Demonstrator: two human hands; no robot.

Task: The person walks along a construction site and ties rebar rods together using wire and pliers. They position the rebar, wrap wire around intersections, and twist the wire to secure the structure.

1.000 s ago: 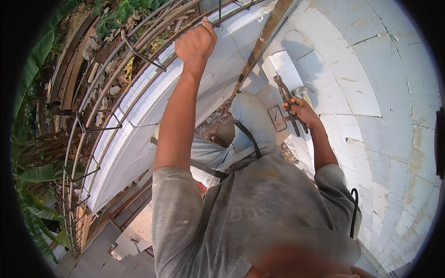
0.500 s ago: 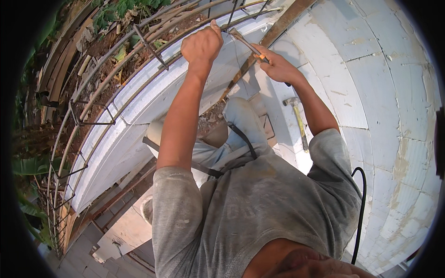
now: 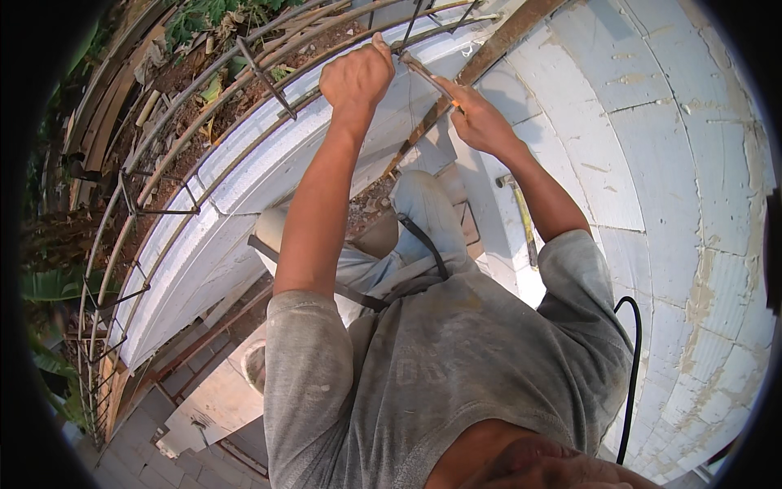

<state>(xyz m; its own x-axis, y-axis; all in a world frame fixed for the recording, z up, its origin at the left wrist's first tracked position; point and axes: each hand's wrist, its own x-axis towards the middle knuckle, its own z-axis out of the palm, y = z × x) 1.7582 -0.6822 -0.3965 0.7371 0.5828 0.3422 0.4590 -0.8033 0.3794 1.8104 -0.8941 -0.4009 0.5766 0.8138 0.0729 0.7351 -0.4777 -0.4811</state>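
My left hand (image 3: 358, 75) is closed around the long steel bar of a rebar cage (image 3: 305, 102), with the thumb pointing up along it. Just to its right, my right hand (image 3: 482, 122) grips a pair of pincers (image 3: 422, 70) with orange on the handle. The metal head of the pincers meets the cage close to my left thumb, beside a dark cross tie. Whether the jaws hold any wire is too small to tell. Below the cage runs a white block wall top (image 3: 236, 191).
A hammer with a yellow handle (image 3: 524, 216) lies under my right forearm. A rusty metal bar (image 3: 505, 41) slants past my right hand. On the right stands a white block wall (image 3: 603, 147). Soil and plants (image 3: 212, 81) lie beyond the cage; a pale board (image 3: 216, 403) lies lower left.
My right hand and the pincers have shifted slightly up and left, and the hand has turned so less of the orange handle shows. My left hand stays on the bar.
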